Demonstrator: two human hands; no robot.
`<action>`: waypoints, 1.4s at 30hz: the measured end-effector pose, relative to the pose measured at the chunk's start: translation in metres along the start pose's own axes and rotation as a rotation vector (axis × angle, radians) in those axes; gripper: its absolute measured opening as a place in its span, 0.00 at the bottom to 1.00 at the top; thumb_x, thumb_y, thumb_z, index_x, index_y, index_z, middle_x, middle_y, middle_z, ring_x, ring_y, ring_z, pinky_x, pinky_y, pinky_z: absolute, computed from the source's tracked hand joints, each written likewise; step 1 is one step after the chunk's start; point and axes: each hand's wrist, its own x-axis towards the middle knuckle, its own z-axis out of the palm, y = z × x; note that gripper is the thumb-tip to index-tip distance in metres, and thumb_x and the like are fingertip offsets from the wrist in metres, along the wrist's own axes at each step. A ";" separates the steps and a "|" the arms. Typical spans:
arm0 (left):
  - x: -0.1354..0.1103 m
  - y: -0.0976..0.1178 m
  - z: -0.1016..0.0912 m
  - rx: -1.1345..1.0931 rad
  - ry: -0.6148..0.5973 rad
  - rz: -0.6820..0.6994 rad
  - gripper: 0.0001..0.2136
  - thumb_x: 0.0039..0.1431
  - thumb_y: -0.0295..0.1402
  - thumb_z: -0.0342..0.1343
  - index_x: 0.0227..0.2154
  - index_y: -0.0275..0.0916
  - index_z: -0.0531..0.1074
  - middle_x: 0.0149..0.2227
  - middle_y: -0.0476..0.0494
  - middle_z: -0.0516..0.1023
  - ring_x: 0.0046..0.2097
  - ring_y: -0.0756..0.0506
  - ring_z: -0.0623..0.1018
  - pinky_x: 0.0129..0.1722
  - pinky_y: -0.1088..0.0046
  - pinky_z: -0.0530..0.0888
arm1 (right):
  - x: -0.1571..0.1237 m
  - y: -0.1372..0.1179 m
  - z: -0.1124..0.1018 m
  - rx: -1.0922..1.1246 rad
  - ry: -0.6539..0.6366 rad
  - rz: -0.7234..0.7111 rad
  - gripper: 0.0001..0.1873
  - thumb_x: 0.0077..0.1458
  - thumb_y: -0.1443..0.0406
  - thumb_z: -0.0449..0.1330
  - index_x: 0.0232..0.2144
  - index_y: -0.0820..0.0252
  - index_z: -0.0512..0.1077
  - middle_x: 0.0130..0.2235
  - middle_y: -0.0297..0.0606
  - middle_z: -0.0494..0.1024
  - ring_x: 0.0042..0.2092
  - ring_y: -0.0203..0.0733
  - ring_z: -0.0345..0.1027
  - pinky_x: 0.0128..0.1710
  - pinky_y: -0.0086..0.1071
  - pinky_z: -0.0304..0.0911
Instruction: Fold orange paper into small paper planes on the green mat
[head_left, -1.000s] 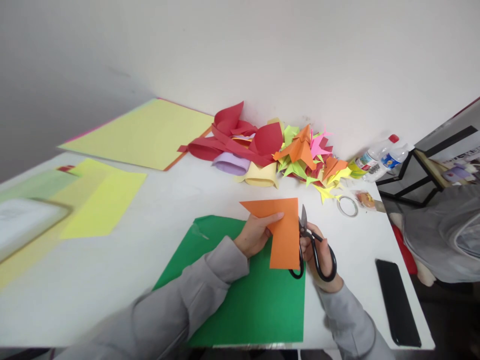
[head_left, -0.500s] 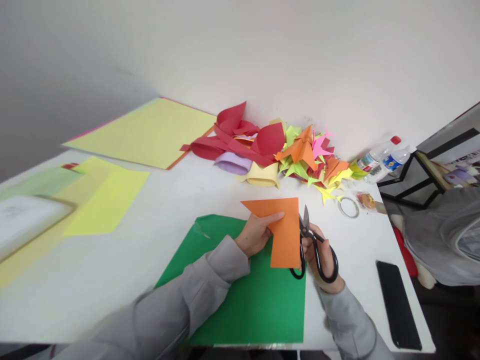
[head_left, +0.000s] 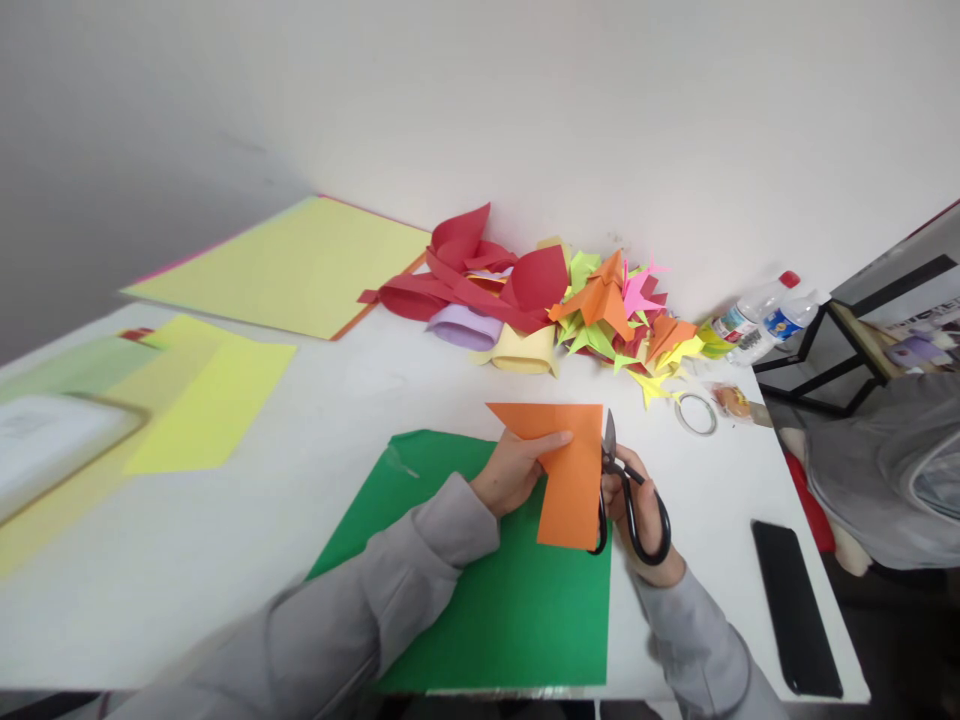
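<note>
My left hand (head_left: 514, 470) pinches a folded orange paper (head_left: 571, 480) and holds it upright above a green sheet (head_left: 495, 600) on the white table (head_left: 360, 400). My right hand (head_left: 637, 505) grips black scissors (head_left: 619, 490) with its fingers through the loops. The blades point up along the orange paper's right edge, touching or very near it.
A heap of folded coloured paper shapes (head_left: 570, 300) lies at the back by the wall. Yellow sheets (head_left: 292, 265) lie at the left. A tape roll (head_left: 695, 413), water bottles (head_left: 757, 315) and a black phone (head_left: 795, 605) sit at the right near the table edge.
The orange paper has shifted slightly to the right, closer against the scissor blades. Both hands stay in nearly the same place.
</note>
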 end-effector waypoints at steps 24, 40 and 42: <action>-0.001 0.003 0.000 0.011 0.020 -0.024 0.19 0.37 0.27 0.70 0.36 0.34 0.75 0.36 0.42 0.81 0.35 0.43 0.79 0.35 0.66 0.76 | 0.001 0.001 0.001 -0.007 0.071 0.023 0.35 0.51 0.40 0.54 0.53 0.54 0.65 0.24 0.33 0.69 0.20 0.35 0.60 0.18 0.28 0.61; -0.005 0.000 0.003 0.008 0.022 -0.046 0.18 0.37 0.26 0.70 0.36 0.34 0.75 0.38 0.40 0.81 0.36 0.42 0.80 0.36 0.65 0.77 | -0.001 -0.002 0.006 -0.016 0.099 0.005 0.36 0.51 0.39 0.53 0.53 0.55 0.65 0.24 0.34 0.71 0.20 0.35 0.61 0.18 0.29 0.61; -0.005 0.001 0.004 0.002 0.018 -0.050 0.20 0.37 0.27 0.70 0.36 0.34 0.75 0.38 0.40 0.81 0.36 0.42 0.80 0.37 0.64 0.77 | -0.001 -0.002 0.007 -0.033 0.120 0.007 0.38 0.49 0.38 0.53 0.52 0.56 0.65 0.23 0.33 0.70 0.19 0.36 0.60 0.18 0.30 0.60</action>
